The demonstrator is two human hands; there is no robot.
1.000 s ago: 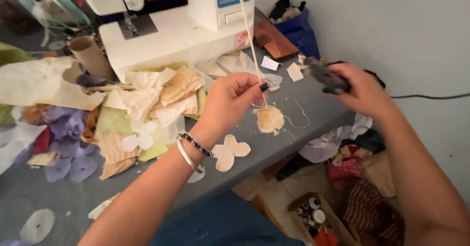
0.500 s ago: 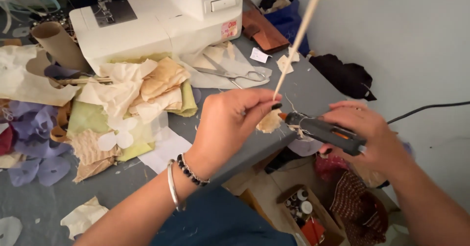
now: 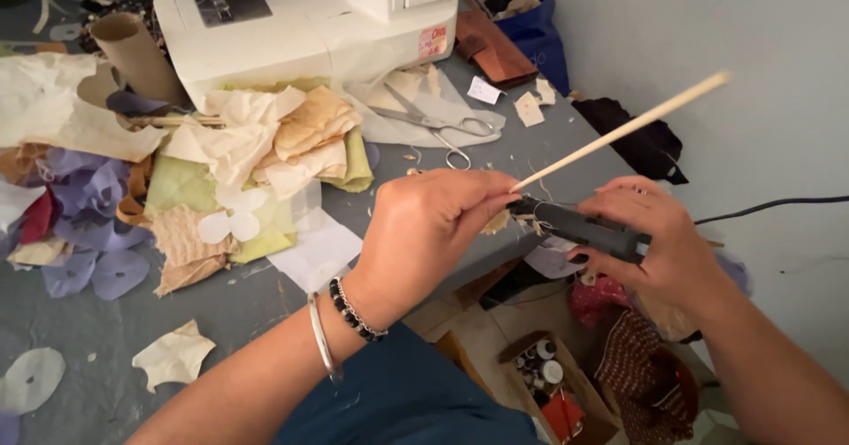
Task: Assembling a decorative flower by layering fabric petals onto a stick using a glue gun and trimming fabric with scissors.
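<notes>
My left hand (image 3: 433, 233) pinches the lower end of a thin wooden stick (image 3: 623, 129) that slants up to the right. A small beige fabric piece (image 3: 497, 222) sits at the stick's lower end, mostly hidden by my fingers. My right hand (image 3: 663, 246) grips a black glue gun (image 3: 579, 227) whose nozzle points left and touches the fabric piece and stick end. A black cable (image 3: 769, 207) runs off to the right from it. Both hands hover over the grey table's (image 3: 495, 153) right edge.
A white sewing machine (image 3: 309, 20) stands at the back. Scissors (image 3: 438, 126) lie in front of it. Beige, green and purple fabric scraps (image 3: 256, 157) pile up at left, with a cardboard tube (image 3: 137, 56). Below the table edge sit a box of small items (image 3: 548, 383) and bags (image 3: 650, 383).
The stick has tilted from steep to a low slant toward the right. Both hands have come closer together, the glue gun nozzle now at the stick's end.
</notes>
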